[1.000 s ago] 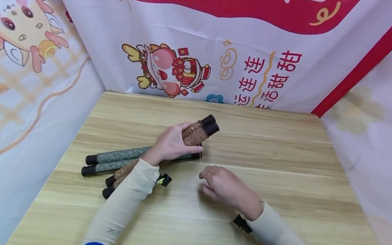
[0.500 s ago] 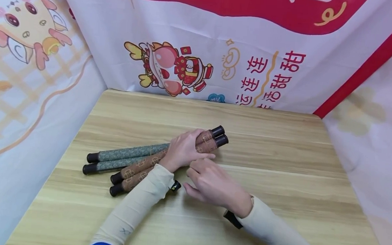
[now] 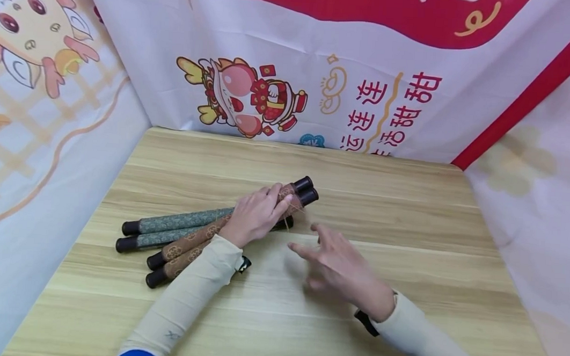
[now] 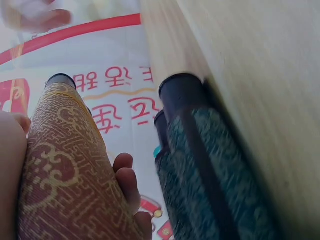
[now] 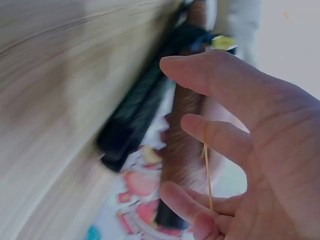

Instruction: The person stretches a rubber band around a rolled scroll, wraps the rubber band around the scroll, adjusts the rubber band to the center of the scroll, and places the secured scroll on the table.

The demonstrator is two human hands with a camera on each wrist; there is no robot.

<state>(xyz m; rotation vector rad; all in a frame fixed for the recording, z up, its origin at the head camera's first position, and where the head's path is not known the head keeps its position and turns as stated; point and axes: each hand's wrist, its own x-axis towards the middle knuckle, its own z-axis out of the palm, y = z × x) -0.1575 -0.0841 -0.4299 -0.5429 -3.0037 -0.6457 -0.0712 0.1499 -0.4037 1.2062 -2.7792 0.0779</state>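
Observation:
My left hand grips a brown patterned scroll whose two rolls lie side by side, with dark end caps. The fingers curl round it near its far end. In the left wrist view, a thin yellowish rubber band circles the scroll near its tip. Beneath and behind lies a green patterned scroll, partly covered by the brown one. My right hand is just right of the scrolls, fingers spread. In the right wrist view, a stretched yellow strand runs between its fingers.
All this is on a pale wooden tabletop. White cloth walls with red and cartoon prints rise at the back and sides. Each wrist wears a small dark device.
The right hand came in close beside the left hand, then drew back to the right, its fingers spreading. The brown scroll dipped right and has moved back left with the left hand.

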